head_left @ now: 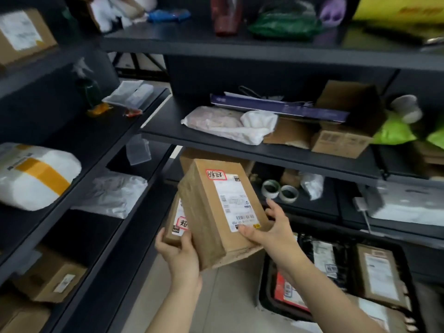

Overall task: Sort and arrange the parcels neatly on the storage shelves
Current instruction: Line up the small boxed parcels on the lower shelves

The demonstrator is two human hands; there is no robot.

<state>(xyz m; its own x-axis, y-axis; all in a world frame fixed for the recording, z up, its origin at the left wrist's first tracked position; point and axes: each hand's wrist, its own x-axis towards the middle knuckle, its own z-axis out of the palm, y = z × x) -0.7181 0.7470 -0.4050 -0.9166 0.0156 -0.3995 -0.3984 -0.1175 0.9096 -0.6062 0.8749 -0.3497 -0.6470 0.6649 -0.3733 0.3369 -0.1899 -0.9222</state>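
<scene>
**Two parcels held just below the middle shelf (240, 144), not yet shelved**

The right hand (271, 233) clasps the large box (211, 219) in its grip at the lower corner, thumb on the white shipping label (236, 203). The left hand (183, 257) holds the small box (173, 233) in its grip, tucked behind and under the large one. Both labels face up, probably for reading before sorting. Red-bordered stickers (215, 174) carry handwritten Chinese characters; the printed text is too blurred to read.
</scene>
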